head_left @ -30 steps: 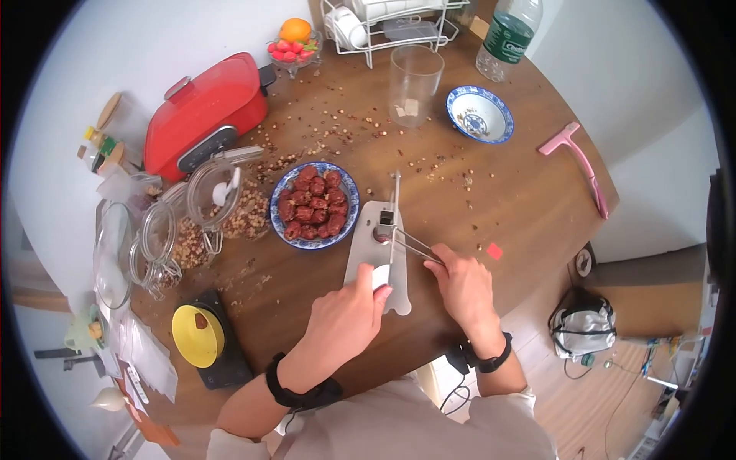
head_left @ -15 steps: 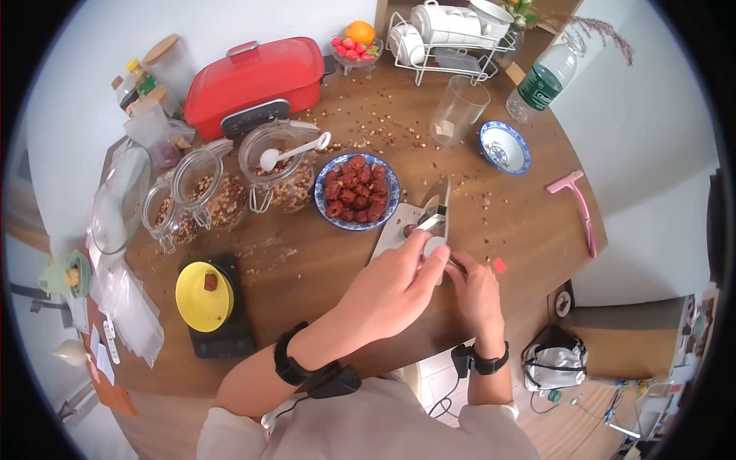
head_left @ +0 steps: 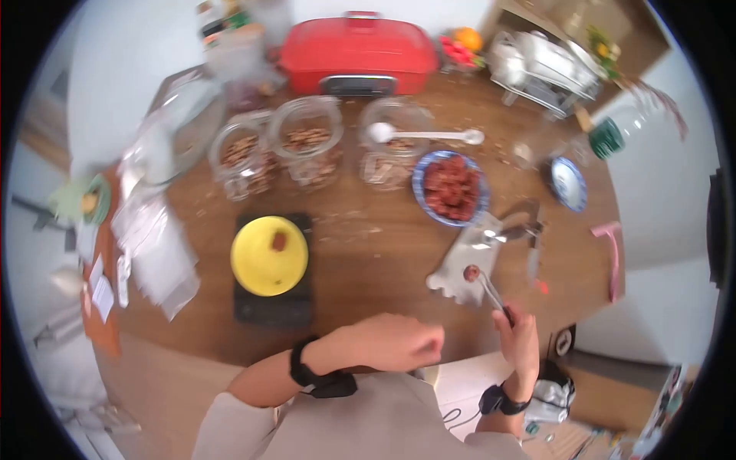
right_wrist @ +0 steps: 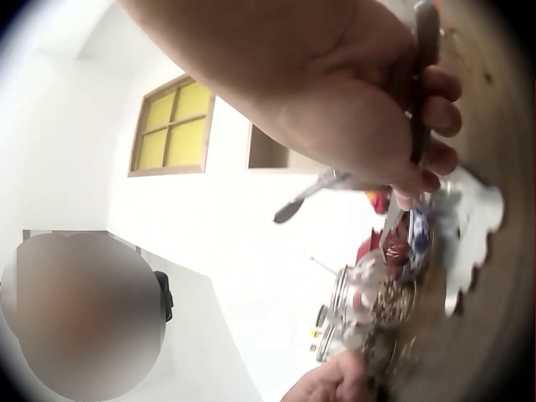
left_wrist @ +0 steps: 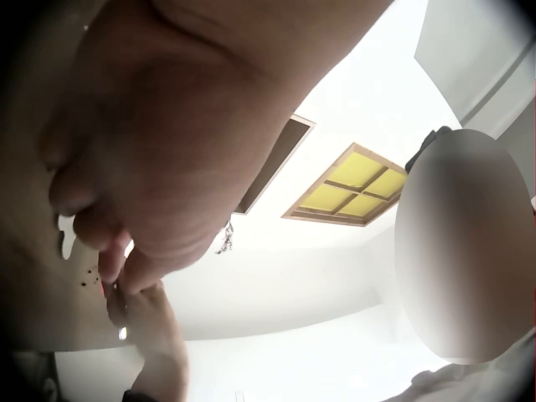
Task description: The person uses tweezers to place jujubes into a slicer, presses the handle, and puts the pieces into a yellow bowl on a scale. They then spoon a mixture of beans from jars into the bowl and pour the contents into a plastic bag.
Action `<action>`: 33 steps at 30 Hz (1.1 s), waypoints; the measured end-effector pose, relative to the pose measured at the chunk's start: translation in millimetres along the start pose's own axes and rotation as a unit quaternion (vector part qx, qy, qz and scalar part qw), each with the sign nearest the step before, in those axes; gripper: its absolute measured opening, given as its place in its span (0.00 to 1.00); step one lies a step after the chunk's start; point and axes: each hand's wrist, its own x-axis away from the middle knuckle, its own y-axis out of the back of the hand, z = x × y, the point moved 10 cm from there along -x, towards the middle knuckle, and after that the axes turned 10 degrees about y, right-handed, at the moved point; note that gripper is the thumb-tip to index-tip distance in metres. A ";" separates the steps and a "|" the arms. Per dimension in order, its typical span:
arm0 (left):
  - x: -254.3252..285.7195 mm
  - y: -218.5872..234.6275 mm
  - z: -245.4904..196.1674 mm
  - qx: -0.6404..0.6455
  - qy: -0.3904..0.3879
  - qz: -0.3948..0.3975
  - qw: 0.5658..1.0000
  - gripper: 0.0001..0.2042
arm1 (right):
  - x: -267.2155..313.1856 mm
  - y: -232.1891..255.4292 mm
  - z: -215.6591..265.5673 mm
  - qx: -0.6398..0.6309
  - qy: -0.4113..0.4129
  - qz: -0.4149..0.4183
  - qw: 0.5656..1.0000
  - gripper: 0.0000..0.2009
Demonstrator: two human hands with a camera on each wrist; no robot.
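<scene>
My right hand (head_left: 519, 345) grips metal tweezers (head_left: 491, 290), also seen as a dark handle crossing the palm in the right wrist view. The tweezers' tips meet a small red date (head_left: 471, 273) over a silver metal plate (head_left: 452, 268) with a scalloped end. A shiny metal press (head_left: 506, 232) with a long strip lies at the plate's far side. My left hand (head_left: 383, 341) hovers over the table's front edge, fingers loosely curled and empty. A blue-and-white bowl (head_left: 418, 201) of wrinkled red dates (head_left: 452, 188) stands just behind the plate.
A yellow bowl (head_left: 257, 264) with one dark red piece sits on a black scale (head_left: 272, 310). Glass jars (head_left: 307, 138) stand before a red electric pan (head_left: 356, 54). A small bowl (head_left: 567, 184), a bottle (head_left: 613, 138) and a pink scraper (head_left: 612, 261) are right.
My left hand has let go of the press and drawn back leftward. My right hand has moved toward me with the tweezers and date. The head view has turned left.
</scene>
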 end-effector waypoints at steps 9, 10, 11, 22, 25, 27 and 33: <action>71.4 -19.6 8.8 -0.018 -0.026 0.071 0.997 0.12 | -38.0 -102.5 197.0 -0.088 0.249 0.066 0.962 0.09; 79.9 -14.6 13.5 -0.017 -0.023 0.061 0.998 0.12 | -40.8 -108.2 215.3 -0.075 0.280 0.058 0.955 0.09; 88.7 -10.1 18.2 -0.015 -0.021 0.050 0.998 0.12 | -42.4 -113.0 231.0 -0.061 0.311 0.050 0.947 0.10; 124.2 3.8 47.6 0.004 -0.015 0.009 1.000 0.11 | -49.5 -121.8 238.0 -0.053 0.265 0.043 0.962 0.11; 125.1 5.6 56.5 0.026 -0.012 0.006 1.000 0.11 | -47.7 -105.8 221.3 -0.028 0.221 0.035 0.974 0.11; 124.0 7.2 60.0 0.034 -0.010 0.001 0.999 0.11 | -46.2 -97.5 205.0 -0.023 0.196 0.029 0.980 0.10; 110.8 3.9 55.8 0.026 -0.012 0.012 1.000 0.10 | -38.4 -88.5 151.3 -0.029 0.143 0.009 0.989 0.10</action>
